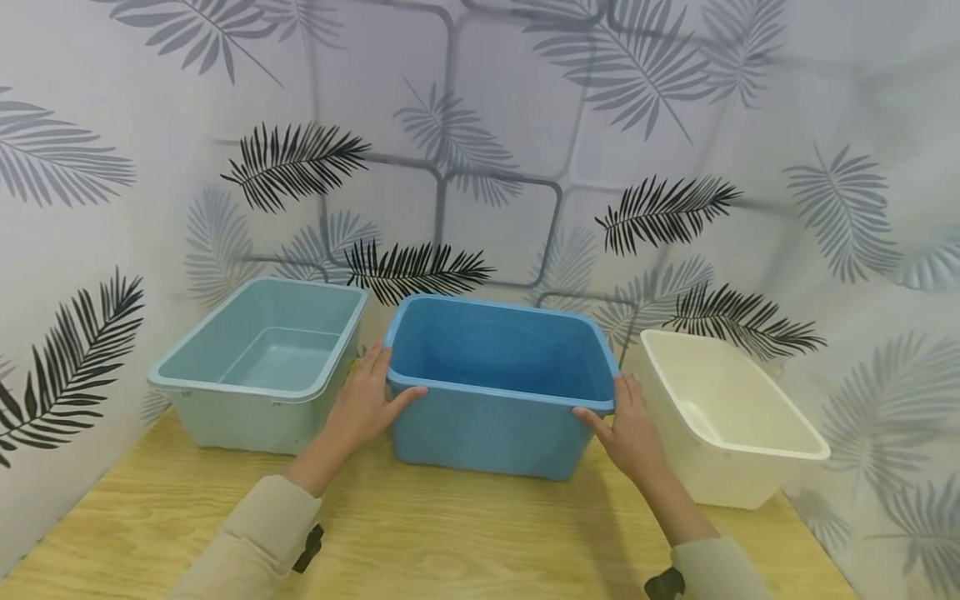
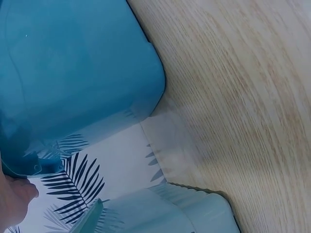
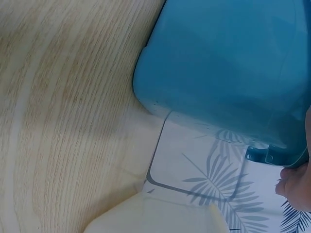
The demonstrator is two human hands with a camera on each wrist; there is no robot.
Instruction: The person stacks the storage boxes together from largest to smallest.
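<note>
Blue tub point(image 1: 487, 433) is mid-frame, left hand point(image 1: 363, 404) and right hand point(image 1: 632, 429) gripping its front corners, thumbs in front, fingers on the side rims. I'd press evenly so it doesn't skew into the pale green tub point(image 1: 247, 419) or cream tub point(image 1: 723, 473).

The wood-grained counter point(image 1: 450, 533) I stood near bore three tubs, set apart: pale green tub point(image 1: 247, 421) left, blue tub point(image 1: 487, 433) midway, cream tub point(image 1: 723, 479) right.

Two sleeved arms stretch up from the bottom edge: the left arm point(image 1: 258, 529) at lower left, the right arm point(image 1: 678, 512) at lower right. The left hand point(image 1: 362, 404) and right hand point(image 1: 632, 433) grip near mid-frame, thumbs pointing inward.
</note>
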